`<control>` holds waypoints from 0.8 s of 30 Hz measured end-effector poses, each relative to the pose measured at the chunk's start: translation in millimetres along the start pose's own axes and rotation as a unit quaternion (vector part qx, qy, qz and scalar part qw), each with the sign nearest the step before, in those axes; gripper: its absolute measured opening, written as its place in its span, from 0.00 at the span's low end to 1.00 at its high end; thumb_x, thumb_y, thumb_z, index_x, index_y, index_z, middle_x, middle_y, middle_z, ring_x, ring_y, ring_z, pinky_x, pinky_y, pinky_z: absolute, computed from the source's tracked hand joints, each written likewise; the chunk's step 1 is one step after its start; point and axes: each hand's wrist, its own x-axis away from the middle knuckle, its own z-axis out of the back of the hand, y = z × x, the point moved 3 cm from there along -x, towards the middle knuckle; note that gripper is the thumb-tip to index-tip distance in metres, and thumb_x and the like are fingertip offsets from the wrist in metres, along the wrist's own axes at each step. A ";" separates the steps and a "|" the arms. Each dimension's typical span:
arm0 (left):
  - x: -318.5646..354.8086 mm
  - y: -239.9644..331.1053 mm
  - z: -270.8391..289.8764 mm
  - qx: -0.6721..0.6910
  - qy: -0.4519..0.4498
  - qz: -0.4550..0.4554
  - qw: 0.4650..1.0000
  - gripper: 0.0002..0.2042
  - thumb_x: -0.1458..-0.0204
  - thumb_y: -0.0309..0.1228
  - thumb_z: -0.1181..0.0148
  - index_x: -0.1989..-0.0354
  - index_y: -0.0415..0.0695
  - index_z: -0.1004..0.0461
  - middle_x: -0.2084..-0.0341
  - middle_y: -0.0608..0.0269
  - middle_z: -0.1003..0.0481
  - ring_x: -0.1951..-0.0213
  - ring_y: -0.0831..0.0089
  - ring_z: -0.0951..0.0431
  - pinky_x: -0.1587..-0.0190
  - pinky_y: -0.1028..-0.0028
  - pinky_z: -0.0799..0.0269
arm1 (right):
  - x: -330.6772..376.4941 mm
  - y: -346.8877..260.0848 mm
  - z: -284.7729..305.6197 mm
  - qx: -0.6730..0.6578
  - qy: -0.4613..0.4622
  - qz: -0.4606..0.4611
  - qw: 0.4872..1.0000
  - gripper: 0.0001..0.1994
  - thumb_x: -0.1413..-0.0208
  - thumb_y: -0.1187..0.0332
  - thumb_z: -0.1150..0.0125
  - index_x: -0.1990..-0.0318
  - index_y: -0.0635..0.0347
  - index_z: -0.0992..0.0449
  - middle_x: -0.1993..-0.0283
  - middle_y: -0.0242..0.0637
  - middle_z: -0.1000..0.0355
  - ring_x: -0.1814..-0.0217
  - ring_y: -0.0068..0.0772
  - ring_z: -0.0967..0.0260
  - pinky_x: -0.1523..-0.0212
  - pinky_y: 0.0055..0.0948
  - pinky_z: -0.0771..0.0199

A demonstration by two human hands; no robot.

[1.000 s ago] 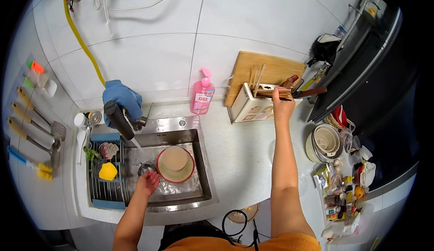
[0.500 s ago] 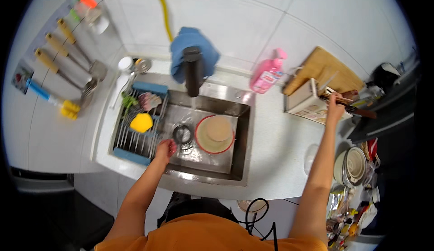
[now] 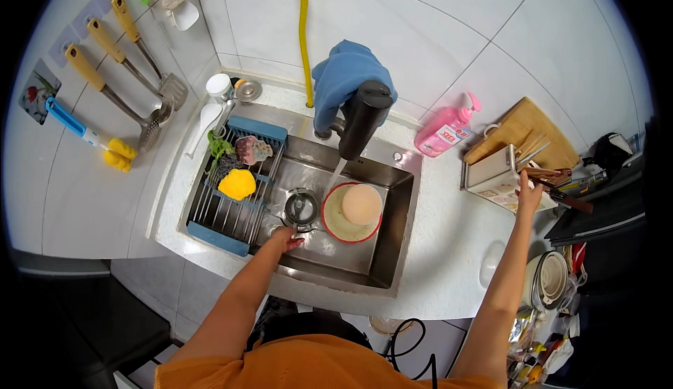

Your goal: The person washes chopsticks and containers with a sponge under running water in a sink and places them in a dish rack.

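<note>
My left hand (image 3: 286, 240) is low in the steel sink (image 3: 291, 257), its fingers curled beside the round drain fitting (image 3: 301, 208); what they pinch is too small to make out. Next to it stands a cream bowl (image 3: 331, 225) with a red rim. A round, pale pink piece (image 3: 362, 204) lies in the bowl. Water runs from the black tap (image 3: 364, 119) toward the bowl. At the right, my right hand (image 3: 527, 194) is closed at the side of a white utensil holder (image 3: 491, 167), by brown chopsticks (image 3: 550, 176) and dark handles. Its exact hold is hidden.
A blue-ended draining rack (image 3: 217, 237) spans the sink's left side, holding a yellow sponge (image 3: 237, 185) and greens. A blue cloth (image 3: 343, 73) hangs by the tap. A pink pump bottle (image 3: 445, 133) and cutting board (image 3: 522, 119) stand behind. Ladles (image 3: 119, 108) hang on the left wall.
My left hand has moved right, from beside the rack to the drain fitting. My right hand stays at the utensil holder, slightly lower against it. The whole view has shifted.
</note>
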 end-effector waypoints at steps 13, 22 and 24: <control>7.1 8.5 11.4 -0.075 -0.102 0.077 0.989 0.06 0.52 0.32 0.51 0.76 0.44 0.34 0.87 0.67 0.36 0.92 0.81 0.47 0.92 0.83 0.56 | 149.9 14.4 -11.8 -0.123 -0.021 -0.080 0.989 0.16 0.47 0.66 0.50 0.51 0.57 0.37 0.57 0.33 0.33 0.67 0.23 0.32 0.73 0.18 0.33; 124.7 48.9 32.8 -0.264 -0.065 -0.267 0.925 0.07 0.51 0.30 0.53 0.76 0.41 0.32 0.91 0.66 0.36 0.92 0.80 0.43 0.91 0.78 0.51 | 268.9 -20.6 -142.8 0.006 -0.418 0.014 0.908 0.08 0.49 0.73 0.50 0.61 0.61 0.29 0.73 0.36 0.29 0.74 0.21 0.31 0.74 0.20 0.32; 169.2 63.1 39.8 -0.236 -0.041 -0.316 0.918 0.08 0.50 0.31 0.54 0.76 0.40 0.33 0.92 0.67 0.37 0.91 0.80 0.41 0.87 0.80 0.47 | 288.6 -45.7 -166.5 0.060 -0.467 0.130 0.872 0.08 0.52 0.73 0.48 0.63 0.60 0.28 0.70 0.41 0.28 0.72 0.31 0.29 0.71 0.25 0.30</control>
